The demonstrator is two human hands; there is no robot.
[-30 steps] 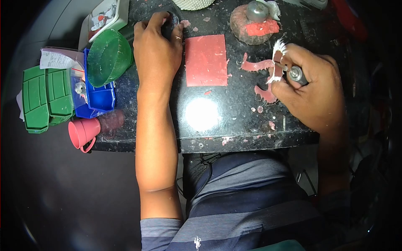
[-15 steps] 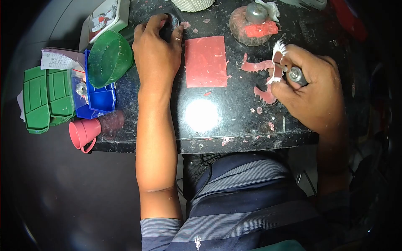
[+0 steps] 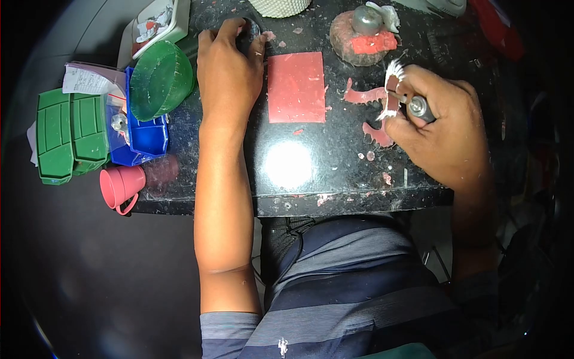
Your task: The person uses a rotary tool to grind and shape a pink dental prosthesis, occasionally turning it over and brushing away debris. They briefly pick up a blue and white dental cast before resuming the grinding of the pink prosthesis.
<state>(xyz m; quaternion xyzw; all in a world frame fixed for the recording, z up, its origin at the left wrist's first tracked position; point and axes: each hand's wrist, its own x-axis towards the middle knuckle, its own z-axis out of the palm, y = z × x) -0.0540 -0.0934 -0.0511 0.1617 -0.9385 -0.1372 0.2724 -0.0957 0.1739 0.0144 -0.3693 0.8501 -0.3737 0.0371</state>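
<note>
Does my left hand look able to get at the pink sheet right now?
Probably yes: the left hand is beside the pink sheet with nothing tall between them, though it seems to be touching a dark object.

The bare left hand lay palm down, its fingers bent and apart, at the end of a long, nearly straight bare forearm. The bare right hand was curled into a grip, its forearm in shadow.
</note>
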